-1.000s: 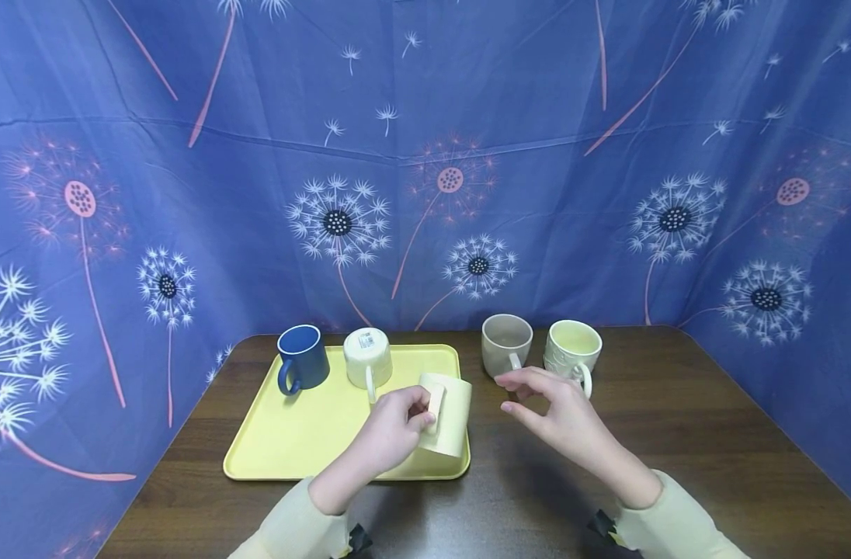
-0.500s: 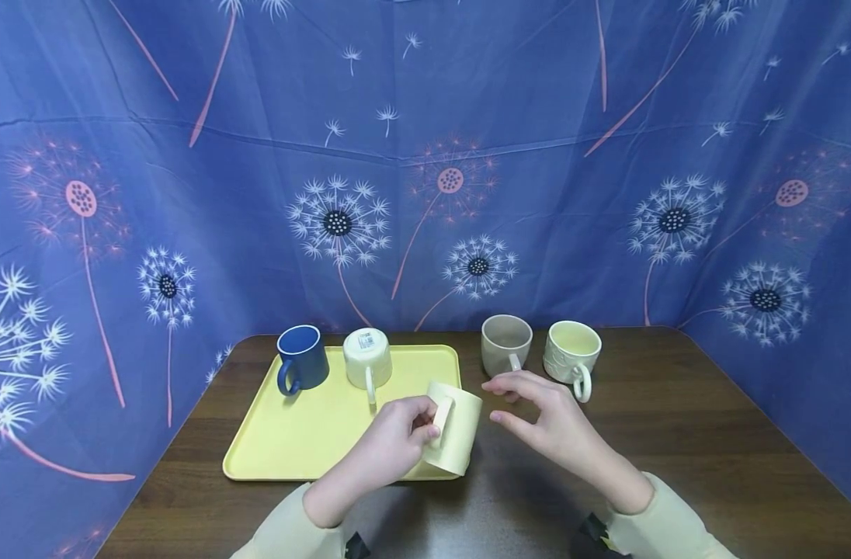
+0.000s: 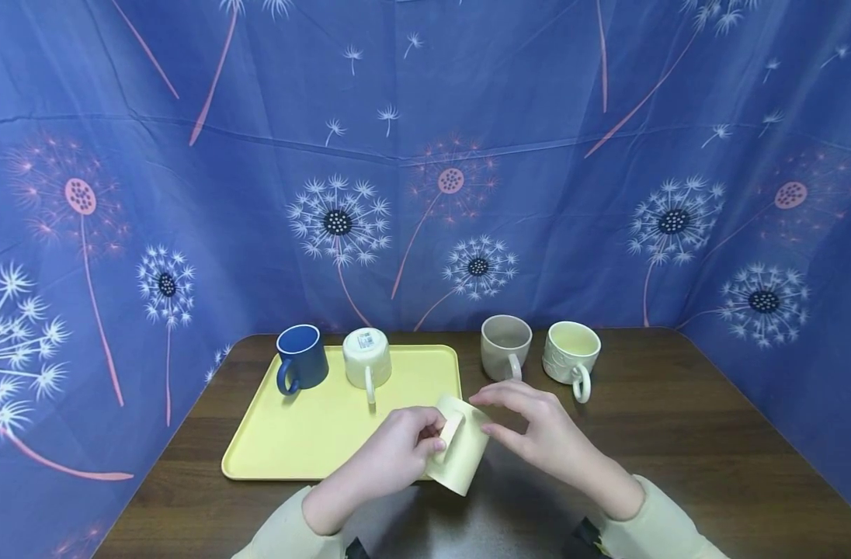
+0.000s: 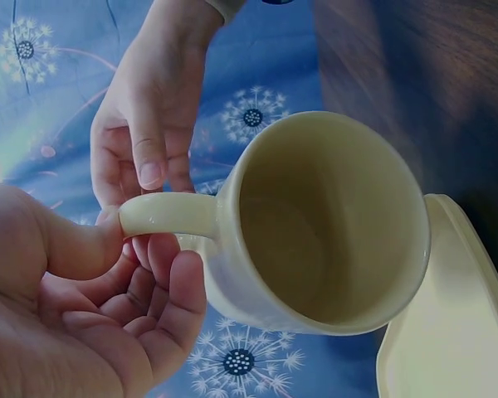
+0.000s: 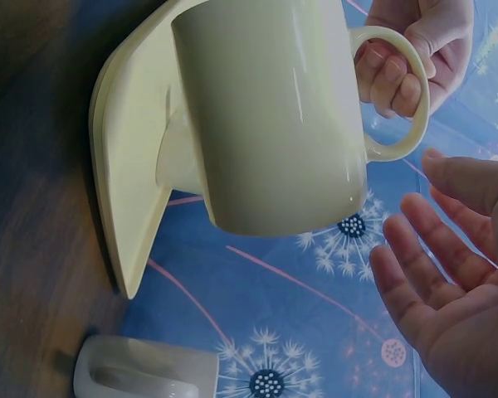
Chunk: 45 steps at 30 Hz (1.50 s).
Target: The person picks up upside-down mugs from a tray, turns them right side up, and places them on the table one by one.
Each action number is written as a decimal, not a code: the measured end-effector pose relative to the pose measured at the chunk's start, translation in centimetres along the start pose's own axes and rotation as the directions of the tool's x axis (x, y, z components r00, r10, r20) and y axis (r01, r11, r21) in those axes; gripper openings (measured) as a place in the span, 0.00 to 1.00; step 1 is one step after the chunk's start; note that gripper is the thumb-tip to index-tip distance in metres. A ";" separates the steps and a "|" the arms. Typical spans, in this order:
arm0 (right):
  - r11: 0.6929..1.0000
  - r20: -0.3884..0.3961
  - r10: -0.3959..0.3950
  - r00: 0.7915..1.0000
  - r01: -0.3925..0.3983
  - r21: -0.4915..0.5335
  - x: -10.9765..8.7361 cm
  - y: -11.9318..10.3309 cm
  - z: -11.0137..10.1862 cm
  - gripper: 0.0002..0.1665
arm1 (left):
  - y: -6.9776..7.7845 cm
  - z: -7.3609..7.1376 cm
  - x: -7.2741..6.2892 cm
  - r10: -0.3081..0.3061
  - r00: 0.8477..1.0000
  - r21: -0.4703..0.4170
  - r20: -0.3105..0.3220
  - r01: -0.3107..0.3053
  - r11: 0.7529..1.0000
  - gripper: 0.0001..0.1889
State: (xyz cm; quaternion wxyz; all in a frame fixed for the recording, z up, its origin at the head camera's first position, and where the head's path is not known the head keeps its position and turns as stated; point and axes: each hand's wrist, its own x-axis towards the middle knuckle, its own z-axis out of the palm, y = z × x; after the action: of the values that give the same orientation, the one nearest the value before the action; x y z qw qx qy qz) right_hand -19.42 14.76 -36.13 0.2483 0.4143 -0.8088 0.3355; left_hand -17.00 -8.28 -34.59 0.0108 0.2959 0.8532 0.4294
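Observation:
In the head view a pale yellow mug (image 3: 467, 450) is held over the tray's front right corner, tilted with its base up and away from the person. Its opening points down toward the person; the left wrist view looks into the bare interior (image 4: 332, 224). The left hand (image 3: 404, 446) pinches the mug's handle (image 4: 170, 214) between thumb and fingers. Close to the mug's base end is the right hand (image 3: 540, 431), thumb and fingers spread apart and holding nothing. A gap shows between its fingertips and the mug in the right wrist view.
The yellow tray (image 3: 293, 442) holds an upright dark blue mug (image 3: 307, 361) and an upside-down white mug (image 3: 369, 365). Right of it, on the brown wooden table (image 3: 677, 435), stand a grey mug (image 3: 502, 357) and an embossed cream mug (image 3: 568, 361). A blue dandelion-print curtain (image 3: 572, 233) hangs behind.
The left hand has brought the yellow mug to the right and toward the person, tilting it further. The right hand has moved left, closer to the mug. The other mugs stay put.

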 end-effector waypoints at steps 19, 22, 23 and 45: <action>0.986 0.074 -0.160 0.984 0.156 0.057 -0.3 -0.2 0.7 0.17 | 1.0 0.6 -0.3 0.018 0.995 0.076 0.100 -0.026 0.997 0.06; 0.983 0.095 -0.175 0.980 0.170 0.064 -0.3 -0.3 0.6 0.18 | 1.0 0.6 -0.4 0.032 0.993 0.083 0.111 -0.041 0.996 0.06; 0.982 0.102 -0.181 0.978 0.175 0.067 -0.3 -0.3 0.5 0.18 | 1.0 0.6 -0.4 0.035 0.993 0.085 0.114 -0.045 0.995 0.06; 0.978 0.223 -0.209 0.952 0.202 0.054 -0.3 -0.9 0.0 0.14 | 1.2 0.3 -0.4 0.073 0.979 0.137 0.189 -0.099 0.986 0.05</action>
State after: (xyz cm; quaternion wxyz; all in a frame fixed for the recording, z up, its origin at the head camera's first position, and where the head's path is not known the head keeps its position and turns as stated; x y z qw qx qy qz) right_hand -18.48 14.56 -36.02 0.1813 0.5355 -0.7792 0.2707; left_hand -15.95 -7.71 -34.03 0.0491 0.3709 0.8639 0.3371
